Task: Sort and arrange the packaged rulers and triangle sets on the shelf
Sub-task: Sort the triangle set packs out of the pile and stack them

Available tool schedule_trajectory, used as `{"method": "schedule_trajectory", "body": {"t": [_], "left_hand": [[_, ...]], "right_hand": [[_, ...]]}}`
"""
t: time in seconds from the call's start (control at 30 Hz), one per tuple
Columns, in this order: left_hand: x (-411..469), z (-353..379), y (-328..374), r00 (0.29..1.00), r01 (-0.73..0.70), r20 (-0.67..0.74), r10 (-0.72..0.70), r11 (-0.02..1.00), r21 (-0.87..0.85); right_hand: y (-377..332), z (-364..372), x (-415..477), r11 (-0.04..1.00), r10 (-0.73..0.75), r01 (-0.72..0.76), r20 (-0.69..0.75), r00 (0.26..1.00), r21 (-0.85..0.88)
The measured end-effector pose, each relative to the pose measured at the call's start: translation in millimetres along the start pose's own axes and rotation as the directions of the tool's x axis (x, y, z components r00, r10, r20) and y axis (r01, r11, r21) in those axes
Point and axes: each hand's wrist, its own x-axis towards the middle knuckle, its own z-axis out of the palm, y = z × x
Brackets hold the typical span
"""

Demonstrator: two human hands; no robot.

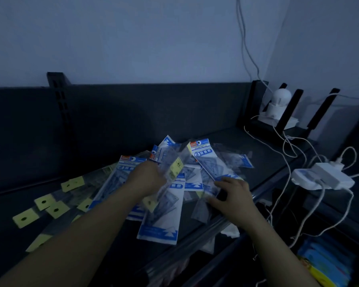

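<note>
1. Our left hand (147, 178) reaches into the middle of the pile and seems to pinch a clear packet (170, 164) with a yellow label. The packet is lifted and blurred, and the fingers themselves are hidden.
2. Our right hand (231, 194) lies with its fingers spread and relaxed. It presses on the lower end of one blue-and-white triangle set (205, 158) and grips nothing.
3. We see the goods on a dark shelf (263, 148) in dim light. More triangle-set packets (164, 224) lie in a loose, overlapping heap at the centre, pointing different ways.
4. To the left, ruler packets (44, 201) with yellow hanging tabs fan out roughly side by side, some overlapping.
5. We judge the sorting begun but far from finished. Rulers sit mostly to the left and triangle sets at the centre, yet yellow-labelled packets remain mixed into the heap. Neither group is squared into a neat row or stack.
6. Off to the right are a white camera (278, 102), a white power strip (323, 177) and trailing cables (286, 162), apart from the packets.
</note>
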Motion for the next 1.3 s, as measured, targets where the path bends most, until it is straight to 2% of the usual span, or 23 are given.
{"method": "schedule_trajectory", "body": {"t": [0.07, 0.23, 0.33, 0.47, 0.63, 0.83, 1.07, 1.17, 1.2, 1.3], "left_hand": [[-1.6, -6.9, -0.7, 0.999, 0.002, 0.032, 0.0, 0.998, -0.059], [-15.0, -11.4, 8.4, 0.998, 0.016, 0.068, 0.0, 0.975, -0.222], [-20.4, -2.0, 18.3, 0.998, 0.024, 0.064, -0.001, 0.934, -0.357], [-22.9, 18.3, 28.6, 0.991, 0.074, 0.13, -0.027, 0.924, -0.375], [-18.1, 29.4, 34.3, 0.97, 0.196, 0.22, -0.101, 0.859, -0.472], [-17.0, 32.6, 32.9, 0.937, 0.31, 0.319, -0.142, 0.757, -0.575], [-20.1, 34.7, 40.4, 0.929, 0.293, 0.361, -0.079, 0.752, -0.59], [-15.3, 36.9, 40.1, 0.918, 0.328, 0.39, -0.072, 0.691, -0.645], [-15.9, 35.7, 41.9, 0.915, 0.327, 0.398, -0.064, 0.695, -0.64], [-13.3, 33.9, 41.6, 0.936, 0.252, 0.348, -0.056, 0.797, -0.549]], "right_hand": [[-0.5, -0.2, -1.7, 0.995, 0.077, -0.075, 0.032, 0.997, -0.07], [-5.0, -0.2, -0.7, 0.984, 0.087, -0.075, 0.07, 0.994, -0.16], [-1.5, -1.2, 1.0, 0.989, 0.092, -0.085, 0.053, 0.994, -0.125], [0.4, -1.7, -1.3, 0.987, 0.085, -0.081, 0.024, 0.996, -0.138], [0.5, 1.0, -6.4, 0.998, -0.013, 0.01, 0.059, 0.998, 0.058], [2.2, 1.9, -11.1, 0.987, -0.052, 0.042, 0.063, 0.997, 0.152], [-0.5, 5.3, -7.1, 0.983, -0.043, 0.031, 0.066, 0.997, 0.182], [-1.5, 0.0, -1.3, 0.977, -0.059, 0.029, 0.139, 0.989, 0.211], [-1.8, -0.7, 1.3, 0.975, -0.075, 0.039, 0.159, 0.984, 0.218], [-2.5, -4.6, 8.6, 0.957, -0.073, 0.01, 0.205, 0.976, 0.291]]}}
